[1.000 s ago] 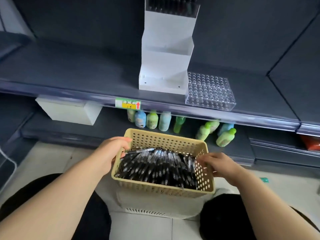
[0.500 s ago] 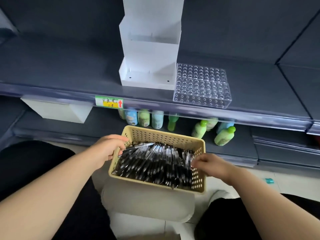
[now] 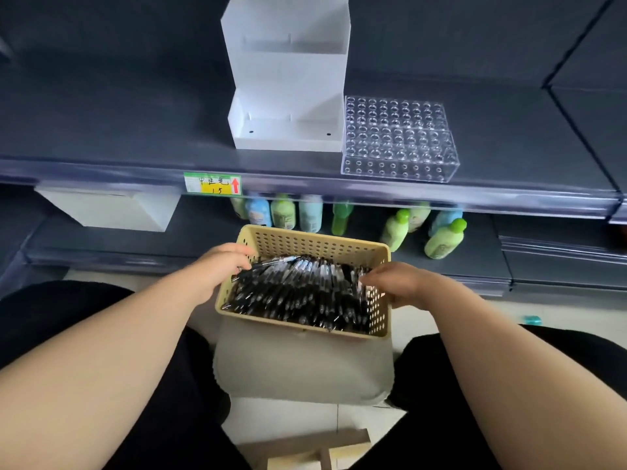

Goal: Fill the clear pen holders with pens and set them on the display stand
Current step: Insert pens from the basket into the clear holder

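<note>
A tan perforated basket [image 3: 315,244] full of black pens [image 3: 298,293] sits on a grey stool in front of me. My left hand [image 3: 220,262] is at the basket's left rim and pinches one pen [image 3: 271,262] that lies across the pile. At the right side, my right hand [image 3: 397,283] reaches into the pens with curled fingers; whether it holds one is hidden. A clear pen holder [image 3: 400,140] with rows of holes stands on the shelf beside the white stepped display stand [image 3: 288,96].
The dark shelf [image 3: 118,130] carries a price tag [image 3: 213,184] on its front edge. Below it stand several green and blue bottles [image 3: 444,239] and a white box [image 3: 112,208]. The grey stool [image 3: 302,364] stands between my knees on the tiled floor.
The view has tilted down and shifted, so the shelf and stand sit lower and further right. My right hand moved from the basket's right rim into the pens. My left hand still holds its pen.
</note>
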